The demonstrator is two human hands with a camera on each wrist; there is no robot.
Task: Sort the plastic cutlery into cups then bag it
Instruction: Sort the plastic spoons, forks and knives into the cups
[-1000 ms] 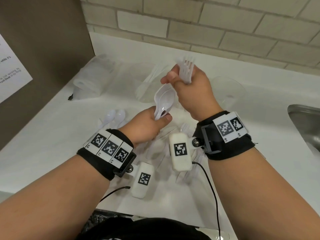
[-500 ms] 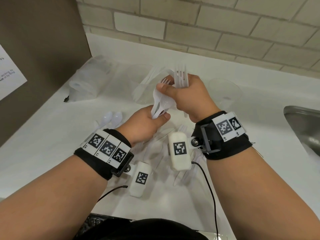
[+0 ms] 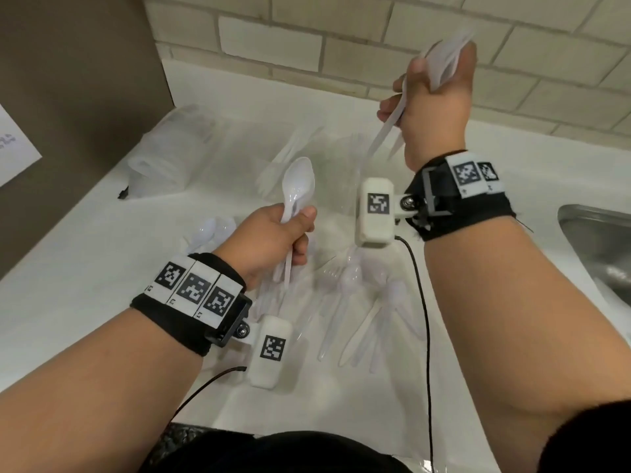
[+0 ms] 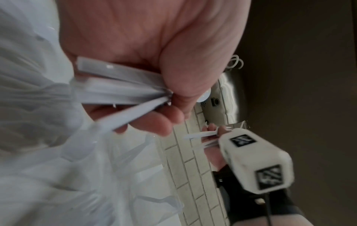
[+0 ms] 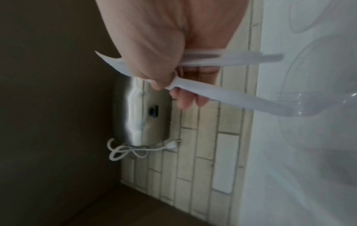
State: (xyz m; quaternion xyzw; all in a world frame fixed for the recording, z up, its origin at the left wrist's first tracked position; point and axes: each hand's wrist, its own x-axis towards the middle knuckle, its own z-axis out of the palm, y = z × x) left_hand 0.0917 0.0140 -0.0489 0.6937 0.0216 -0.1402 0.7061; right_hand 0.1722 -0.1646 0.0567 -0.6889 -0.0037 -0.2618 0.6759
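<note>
My left hand closes its grip on a bunch of white spoons, bowls up, low over the worktop. My right hand, raised near the brick wall, grips several forks. Loose cutlery lies on the worktop between my wrists; clear cups lie at the back left.
</note>
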